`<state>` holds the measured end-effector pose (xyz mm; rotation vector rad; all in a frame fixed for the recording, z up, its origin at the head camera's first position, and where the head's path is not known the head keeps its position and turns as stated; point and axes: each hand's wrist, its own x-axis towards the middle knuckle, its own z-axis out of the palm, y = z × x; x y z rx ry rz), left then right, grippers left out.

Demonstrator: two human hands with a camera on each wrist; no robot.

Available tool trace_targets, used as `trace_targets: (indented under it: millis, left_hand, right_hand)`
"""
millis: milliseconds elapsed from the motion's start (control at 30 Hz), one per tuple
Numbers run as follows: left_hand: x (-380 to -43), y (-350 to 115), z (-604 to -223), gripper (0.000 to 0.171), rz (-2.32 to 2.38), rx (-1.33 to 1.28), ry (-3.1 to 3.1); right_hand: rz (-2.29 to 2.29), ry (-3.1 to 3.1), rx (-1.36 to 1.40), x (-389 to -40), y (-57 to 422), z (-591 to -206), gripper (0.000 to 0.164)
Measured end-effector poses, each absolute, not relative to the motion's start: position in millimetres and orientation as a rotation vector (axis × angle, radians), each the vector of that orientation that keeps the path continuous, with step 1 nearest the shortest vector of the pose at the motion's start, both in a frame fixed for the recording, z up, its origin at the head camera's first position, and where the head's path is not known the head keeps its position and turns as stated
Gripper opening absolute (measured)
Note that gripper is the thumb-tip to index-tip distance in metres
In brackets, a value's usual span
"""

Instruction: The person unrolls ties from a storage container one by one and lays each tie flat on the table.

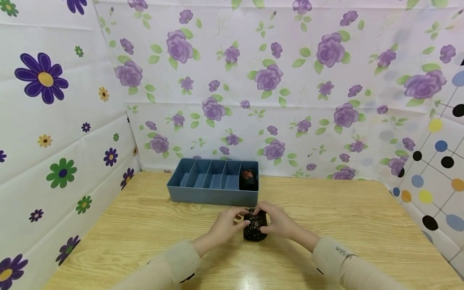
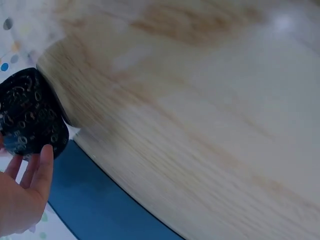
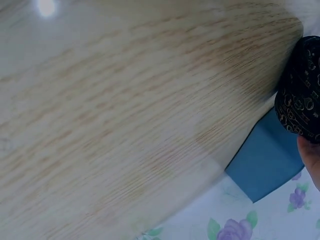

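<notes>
A black bundle of folded cloth with a small pale-gold print is at the front of the box, near the middle of the table. My left hand grips its left side with thumb and fingers. From the right, my right hand holds it in the same way. In the left wrist view, fingertips of the left hand press against the cloth bundle. The right wrist view shows the bundle rounded, with part of the right hand at its lower edge. The bundle's far side is hidden.
Behind the hands stands a blue-grey box with several compartments in a row. Its rightmost compartment holds a black item with a red print. Flower-patterned sheets hang behind the wooden table and at the left.
</notes>
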<state>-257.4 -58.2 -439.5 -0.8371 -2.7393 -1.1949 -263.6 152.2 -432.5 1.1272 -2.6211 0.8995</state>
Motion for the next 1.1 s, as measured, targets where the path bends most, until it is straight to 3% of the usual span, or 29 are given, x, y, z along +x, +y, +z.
trace_targets:
  millis: [500,1100]
  left_hand:
    - [-254,-49,-441,0.022,-1.25,-0.78,-2.717]
    - [-253,-54,-439,0.024,-1.155,-0.755,-2.763]
  right_hand:
    - [1.003,-2.703,0.996,-257,152,-437,0.044]
    - [0.818,-2.845,1.149,-265,156,-426,0.045]
